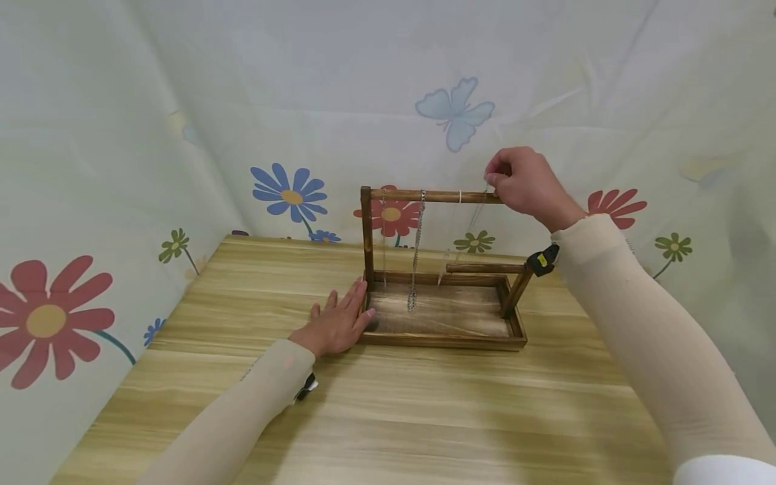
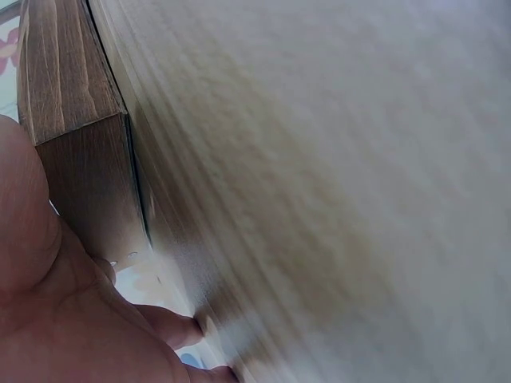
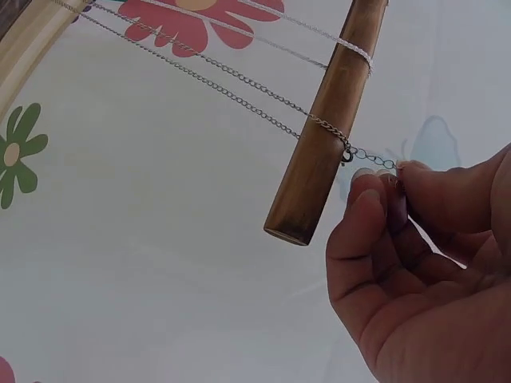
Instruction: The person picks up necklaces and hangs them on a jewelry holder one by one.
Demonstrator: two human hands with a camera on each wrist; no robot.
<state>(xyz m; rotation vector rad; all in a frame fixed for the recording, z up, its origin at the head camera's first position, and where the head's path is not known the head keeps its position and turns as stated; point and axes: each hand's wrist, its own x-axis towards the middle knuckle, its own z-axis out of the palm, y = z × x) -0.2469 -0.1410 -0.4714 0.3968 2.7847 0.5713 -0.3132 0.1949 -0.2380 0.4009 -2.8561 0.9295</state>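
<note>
My right hand (image 1: pixel 529 185) is raised at the right end of a dark wooden stand's top bar (image 1: pixel 442 197). Its thumb and fingertips pinch the end of a thin chain necklace (image 3: pixel 373 156), which loops over the bar; a small clasp (image 3: pixel 346 155) hangs beside the wood. A finer silver chain (image 3: pixel 355 49) lies across the bar further along. Low on the left, my left hand (image 1: pixel 333 327) rests with fingers extended against the end of the stand's tray (image 1: pixel 445 341). In the left wrist view, fingertips (image 2: pixel 184 327) touch the tabletop beside the wood (image 2: pixel 92 183).
A thicker silver chain (image 1: pixel 416 249) dangles from the bar into the tray, with finer chains either side. A shorter, lower bar (image 1: pixel 485 268) projects from the stand's right post (image 1: pixel 515 294). Behind the wooden table (image 1: pixel 388 417) hangs a flower-printed cloth (image 1: pixel 339 81).
</note>
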